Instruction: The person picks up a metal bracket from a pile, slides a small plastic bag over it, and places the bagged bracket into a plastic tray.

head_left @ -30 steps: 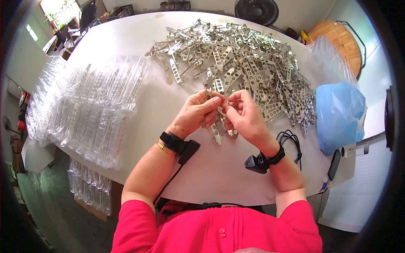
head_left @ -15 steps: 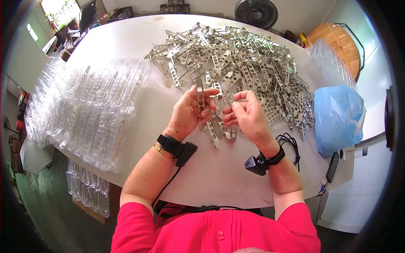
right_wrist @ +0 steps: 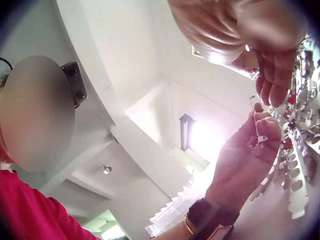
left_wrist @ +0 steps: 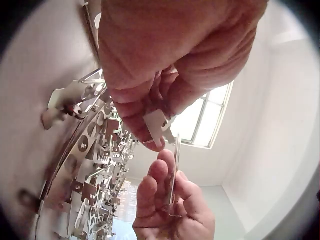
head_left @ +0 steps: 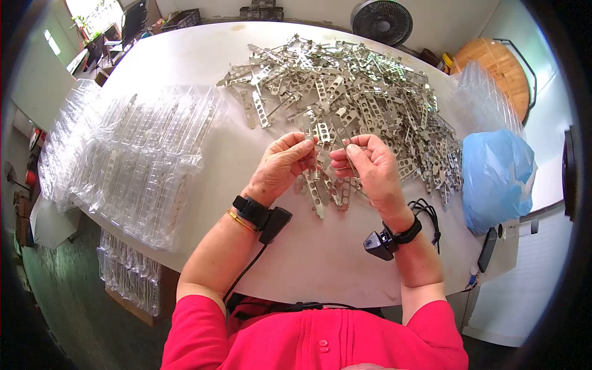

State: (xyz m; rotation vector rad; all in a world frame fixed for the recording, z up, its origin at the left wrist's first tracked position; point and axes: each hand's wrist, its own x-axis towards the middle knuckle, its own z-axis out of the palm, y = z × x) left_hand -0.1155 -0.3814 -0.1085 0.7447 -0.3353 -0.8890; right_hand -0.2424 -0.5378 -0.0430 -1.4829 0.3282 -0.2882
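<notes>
Above the table's near part, the left hand (head_left: 280, 169) pinches a metal piece between thumb and fingers. A pale, notched end of that piece (left_wrist: 156, 125) shows in the left wrist view. The right hand (head_left: 377, 176) stands a little apart from it, pinching a thin metal strip, seen edge-on (left_wrist: 174, 180) in the left wrist view. In the right wrist view the left hand (right_wrist: 242, 160) holds its piece upright, below the right hand (right_wrist: 225, 30). Perforated metal strips (head_left: 316, 194) lie on the table beneath both hands.
A large heap of metal parts (head_left: 388, 105) covers the table's middle and back right. Clear plastic trays (head_left: 139, 160) stand at the left; a blue bag (head_left: 497, 182) and black cable (head_left: 435, 216) are at the right. A fan (head_left: 382, 23) stands behind.
The hands, close together a second ago, have separated. The left hand's strip, facing the head camera half a second ago, has turned edge-on. The right hand now shows a strip in its pinch.
</notes>
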